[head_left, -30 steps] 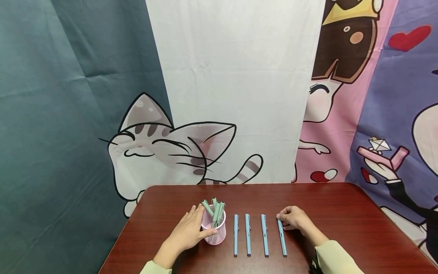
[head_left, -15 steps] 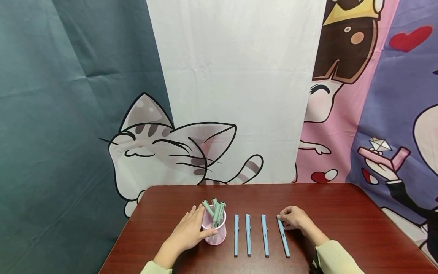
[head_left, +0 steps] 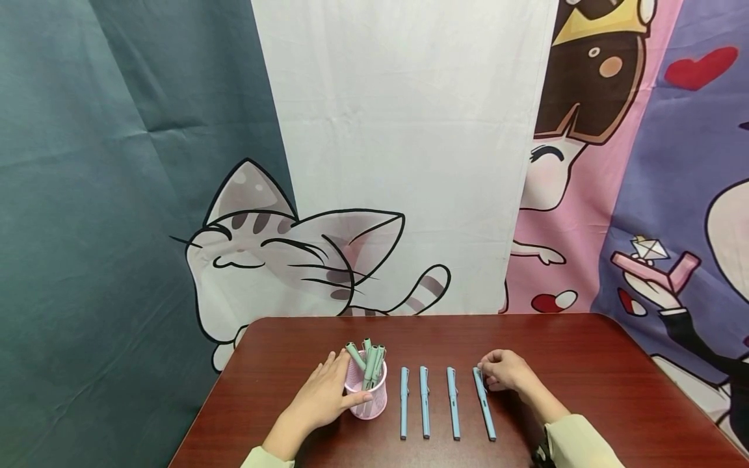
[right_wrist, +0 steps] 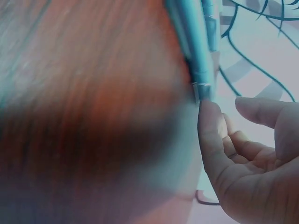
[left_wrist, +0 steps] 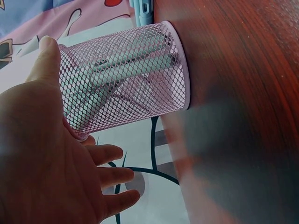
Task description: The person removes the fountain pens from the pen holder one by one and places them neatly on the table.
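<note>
A pink mesh pen cup (head_left: 377, 404) holds several green pens (head_left: 372, 369), caps upward. My left hand (head_left: 318, 398) rests against its left side, thumb across the front near the rim; in the left wrist view the other fingers (left_wrist: 117, 176) extend past the cup fairly straight. To the right, blue pens lie in a row on the table, the rightmost one (head_left: 485, 406) slightly slanted. My right hand (head_left: 504, 372) is at that pen's far end. In the right wrist view, a fingertip is right at the end of the blue pen (right_wrist: 194, 42), with the thumb (right_wrist: 259, 111) spread apart from it.
The other blue pens (head_left: 453, 404) lie roughly parallel between the cup and the slanted pen. Beneath everything is a reddish-brown wooden table (head_left: 562, 344) with rounded far corners. A printed cloth backdrop (head_left: 409, 162) hangs just behind its far edge.
The rightmost blue pen's near end has swung slightly right, slanting it more. My right hand has then shifted slightly right, off that pen's end. The left hand and cup have stayed put.
</note>
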The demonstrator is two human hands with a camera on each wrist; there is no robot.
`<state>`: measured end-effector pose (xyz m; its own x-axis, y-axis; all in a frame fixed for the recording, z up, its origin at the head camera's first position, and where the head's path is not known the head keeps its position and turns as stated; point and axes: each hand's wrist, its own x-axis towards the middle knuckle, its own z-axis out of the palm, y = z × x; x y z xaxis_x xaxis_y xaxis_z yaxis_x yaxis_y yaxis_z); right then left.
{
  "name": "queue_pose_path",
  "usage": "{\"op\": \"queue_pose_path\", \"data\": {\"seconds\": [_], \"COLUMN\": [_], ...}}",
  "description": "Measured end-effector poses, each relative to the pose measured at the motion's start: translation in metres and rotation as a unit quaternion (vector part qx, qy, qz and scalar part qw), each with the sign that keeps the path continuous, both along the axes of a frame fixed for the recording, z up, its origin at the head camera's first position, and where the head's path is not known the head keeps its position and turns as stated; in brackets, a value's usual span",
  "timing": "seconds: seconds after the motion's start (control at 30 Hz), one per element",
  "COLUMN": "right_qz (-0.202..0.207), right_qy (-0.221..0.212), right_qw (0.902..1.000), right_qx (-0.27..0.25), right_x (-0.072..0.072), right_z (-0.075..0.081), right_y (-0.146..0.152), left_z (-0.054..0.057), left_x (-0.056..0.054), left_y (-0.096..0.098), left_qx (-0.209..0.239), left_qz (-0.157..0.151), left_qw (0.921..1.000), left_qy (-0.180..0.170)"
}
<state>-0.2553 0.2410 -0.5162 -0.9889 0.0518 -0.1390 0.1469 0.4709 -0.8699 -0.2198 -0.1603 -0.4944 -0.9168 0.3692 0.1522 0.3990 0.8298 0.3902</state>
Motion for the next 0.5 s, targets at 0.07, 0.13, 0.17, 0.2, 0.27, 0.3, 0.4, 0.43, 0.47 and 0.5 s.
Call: {"op": "queue_pose_path", "data": {"seconds": [0.07, 0.13, 0.17, 0.2, 0.27, 0.3, 0.4, 0.43, 0.47, 0.5], "right_qz": [0.001, 0.007, 0.011, 0.015, 0.024, 0.028, 0.042, 0.046, 0.048, 0.052], "right_qy": [0.001, 0.010, 0.014, 0.020, 0.034, 0.042, 0.061, 0.066, 0.071, 0.077], "right_qw": [1.0000, 0.9999, 0.9998, 0.9996, 0.9989, 0.9984, 0.9968, 0.9963, 0.9959, 0.9953], "right_qx": [-0.005, 0.002, 0.003, 0.008, 0.020, 0.025, 0.031, 0.031, 0.030, 0.028], "right_x": [0.001, 0.002, 0.003, 0.004, 0.007, 0.008, 0.012, 0.013, 0.015, 0.016], "right_z": [0.005, 0.012, 0.015, 0.019, 0.026, 0.030, 0.038, 0.040, 0.042, 0.044], "right_y": [-0.002, -0.005, -0.007, -0.010, -0.015, -0.018, -0.027, -0.030, -0.034, -0.036], "left_z": [0.000, 0.000, 0.000, -0.001, 0.000, 0.000, 0.000, 0.000, 0.000, 0.000], "left_x": [0.000, 0.000, 0.000, -0.001, 0.000, 0.000, 0.000, 0.001, 0.001, 0.001], "left_y": [0.000, 0.000, 0.000, 0.000, 0.000, 0.000, -0.001, 0.000, 0.000, 0.000], "left_qx": [0.001, -0.001, -0.001, -0.001, 0.000, 0.000, 0.001, 0.001, 0.001, 0.000], "left_qz": [0.001, 0.001, 0.001, 0.000, 0.000, 0.000, -0.001, 0.000, 0.000, 0.000], "left_qw": [1.0000, 1.0000, 1.0000, 1.0000, 1.0000, 1.0000, 1.0000, 1.0000, 1.0000, 1.0000], "left_qy": [-0.001, -0.003, -0.003, -0.003, -0.003, -0.003, -0.002, -0.002, -0.003, -0.003]}}
